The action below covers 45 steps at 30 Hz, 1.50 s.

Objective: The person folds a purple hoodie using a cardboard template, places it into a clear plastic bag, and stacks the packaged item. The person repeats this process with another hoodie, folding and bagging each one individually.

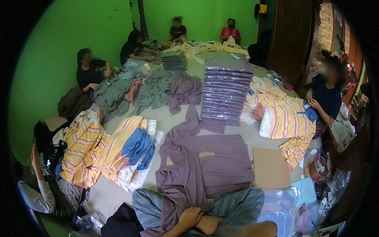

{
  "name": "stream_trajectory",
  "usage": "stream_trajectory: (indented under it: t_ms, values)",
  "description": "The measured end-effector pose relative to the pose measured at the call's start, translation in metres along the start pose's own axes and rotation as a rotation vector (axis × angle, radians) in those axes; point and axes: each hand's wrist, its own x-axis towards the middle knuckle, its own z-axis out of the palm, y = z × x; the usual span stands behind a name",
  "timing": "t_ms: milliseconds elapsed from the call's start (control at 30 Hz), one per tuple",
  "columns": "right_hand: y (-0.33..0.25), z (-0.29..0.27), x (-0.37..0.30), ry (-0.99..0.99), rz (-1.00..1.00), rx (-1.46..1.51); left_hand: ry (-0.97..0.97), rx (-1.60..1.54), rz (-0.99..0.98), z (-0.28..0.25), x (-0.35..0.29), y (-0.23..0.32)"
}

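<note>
The purple garment is spread on the floor in front of the person, w/ its near end drawn up over the lap, across the grey trousers. The L hand is laid at the near edge of the cloth, by the bare foot, w/ fingers bent; whether any cloth is pinched b/w them can't be told. No R hand can be made out. Tan strips are seen amid the cloth, prob. card; whether one pc. or two lie there is unclear. The cloth is judged light, soft & limp, not fragile, prone to slump & crease, not esp. slippery. It's best held at two corners or along a shoulder seam, w/ the whole edge lifted; if gripped mid-panel, it'd prob. bunch. Just to the R, a card is set flat, stiffer, best taken by its edges. Nearer, clear bags are laid by the R knee, prob. thin & slick, best pinched at a corner. Beyond, a tall stack of bagged purple pcs. is stood, prob. slippery b/w layers, best supported from underneath.
</note>
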Motion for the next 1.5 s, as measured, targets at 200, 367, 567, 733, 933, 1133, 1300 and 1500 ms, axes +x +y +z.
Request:
stream_trajectory:
  t_ms: [200,367,567,733,933,1133,1300,1500]
  values:
    - [-0.009,-0.020,0.014,0.598,-0.052,-0.172,0.045,0.017,0.035,-0.001,-0.002,0.001]
    - [-0.010,-0.012,0.007,0.269,-0.048,-0.058,0.049,0.046,0.055,-0.003,0.001,0.001]
    - [-0.014,-0.003,0.002,0.010,0.068,-0.097,-0.007,0.012,0.006,-0.004,-0.002,0.002]
    - [-0.020,-0.017,0.008,0.306,0.030,-0.214,0.071,0.049,0.062,-0.001,0.001,0.001]
    - [-0.018,0.007,-0.002,-0.552,0.190,0.058,0.054,0.007,0.050,-0.003,-0.002,0.000]
    - [-0.020,-0.020,-0.003,0.371,-0.032,-0.110,0.108,0.040,0.081,-0.002,0.001,0.002]
    - [-0.019,0.009,-0.009,-0.491,0.209,0.107,0.009,-0.004,0.020,-0.005,-0.002,0.001]
    - [-0.027,-0.019,-0.004,0.410,-0.030,-0.093,0.120,0.029,0.083,-0.001,0.000,0.002]
